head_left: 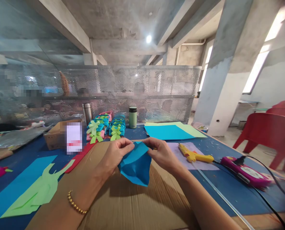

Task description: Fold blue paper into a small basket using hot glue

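Blue covers the table [243,201], a brown cardboard sheet [108,210] lying on its near side. Over the cardboard is creased blue paper [135,169], its upper edge pinched at either side by the left hand [116,152] and right hand [162,153]. Gold beads [74,205] ring the left wrist.

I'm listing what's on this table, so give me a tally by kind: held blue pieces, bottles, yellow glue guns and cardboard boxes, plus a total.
Held blue piece: 1
Bottles: 2, steel bottle and green bottle
Glue gun: 1
Box: 1
Total: 5
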Available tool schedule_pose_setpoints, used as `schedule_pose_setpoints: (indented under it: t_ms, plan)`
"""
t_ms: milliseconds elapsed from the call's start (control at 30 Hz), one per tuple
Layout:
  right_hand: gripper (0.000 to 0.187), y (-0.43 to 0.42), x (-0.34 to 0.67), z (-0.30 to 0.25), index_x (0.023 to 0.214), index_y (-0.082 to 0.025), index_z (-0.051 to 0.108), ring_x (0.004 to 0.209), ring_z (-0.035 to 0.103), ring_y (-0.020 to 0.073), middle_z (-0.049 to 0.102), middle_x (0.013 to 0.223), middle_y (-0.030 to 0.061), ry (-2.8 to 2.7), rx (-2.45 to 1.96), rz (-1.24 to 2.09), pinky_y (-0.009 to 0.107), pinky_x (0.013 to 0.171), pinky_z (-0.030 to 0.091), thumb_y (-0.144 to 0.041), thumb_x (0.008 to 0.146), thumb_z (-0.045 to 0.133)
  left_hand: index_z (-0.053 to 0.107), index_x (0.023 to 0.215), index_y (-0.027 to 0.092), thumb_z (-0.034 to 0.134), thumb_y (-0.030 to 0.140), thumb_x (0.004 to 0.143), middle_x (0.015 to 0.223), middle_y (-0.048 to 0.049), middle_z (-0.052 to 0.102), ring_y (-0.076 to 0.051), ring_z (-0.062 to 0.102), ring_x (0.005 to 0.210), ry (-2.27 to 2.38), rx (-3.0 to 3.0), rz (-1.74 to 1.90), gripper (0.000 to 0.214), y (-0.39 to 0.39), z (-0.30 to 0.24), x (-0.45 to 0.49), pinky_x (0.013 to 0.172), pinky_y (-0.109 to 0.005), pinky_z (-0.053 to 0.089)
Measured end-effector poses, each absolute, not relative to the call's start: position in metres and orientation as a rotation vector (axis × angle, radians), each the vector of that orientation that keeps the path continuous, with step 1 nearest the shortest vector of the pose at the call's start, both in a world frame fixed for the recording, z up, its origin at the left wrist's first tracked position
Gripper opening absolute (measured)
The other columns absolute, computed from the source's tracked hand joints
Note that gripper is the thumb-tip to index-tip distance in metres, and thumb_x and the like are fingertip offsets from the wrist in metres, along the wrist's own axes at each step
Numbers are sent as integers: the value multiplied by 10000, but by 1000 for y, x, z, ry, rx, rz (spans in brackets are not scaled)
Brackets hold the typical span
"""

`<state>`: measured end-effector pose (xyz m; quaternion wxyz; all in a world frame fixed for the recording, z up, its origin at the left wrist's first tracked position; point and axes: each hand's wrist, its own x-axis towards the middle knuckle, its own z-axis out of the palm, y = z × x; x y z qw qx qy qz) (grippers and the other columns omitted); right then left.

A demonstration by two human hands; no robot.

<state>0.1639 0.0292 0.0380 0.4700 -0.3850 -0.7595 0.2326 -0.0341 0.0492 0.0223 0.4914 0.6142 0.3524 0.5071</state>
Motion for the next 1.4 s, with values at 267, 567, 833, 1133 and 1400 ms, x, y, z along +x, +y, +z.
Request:
schedule_pose_setpoints:
  t_ms: [267, 567, 833, 1133, 1400]
  plan:
    - [182, 23, 163, 39, 1017, -227, 704, 1055, 624, 196, 679, 1114, 60, -1940, -814, 286, 342, 920, 482, -196, 870, 601, 720, 712, 155, 793, 382, 698, 711, -30, 666, -144, 537, 672, 819, 1532, 1232, 239, 42, 30, -30, 619, -259, 433]
    - [270, 18, 162, 38, 1027, -252, 726, 906, 621, 191, 742, 964, 12, -1957, -910, 201, 360, 870, 420, -140, 863, 543, 739, 725, 150, 814, 357, 686, 740, -37, 689, -151, 566, 703, 773, 1523, 1163, 224, 41, 34, -32, 677, -275, 466]
    - [226, 17, 162, 40, 983, -254, 710, 854, 605, 177, 742, 944, -8, -1968, -926, 195, 330, 801, 408, -159, 909, 519, 704, 769, 155, 811, 340, 694, 751, -13, 656, -135, 547, 712, 781, 1524, 1228, 226, 41, 31, -30, 659, -250, 437]
    - [155, 15, 161, 40, 887, -230, 697, 820, 605, 178, 728, 861, 0, -1942, -944, 212, 336, 769, 423, -269, 934, 555, 702, 718, 148, 807, 352, 702, 734, -28, 677, -139, 560, 688, 741, 1537, 1158, 230, 38, 34, -30, 637, -256, 448]
    - [135, 16, 162, 44, 890, -209, 685, 770, 630, 164, 714, 823, 8, -1881, -925, 287, 309, 709, 457, -283, 916, 575, 706, 754, 151, 785, 326, 729, 743, -14, 668, -124, 546, 683, 722, 1612, 1163, 193, 41, 30, -31, 639, -247, 430]
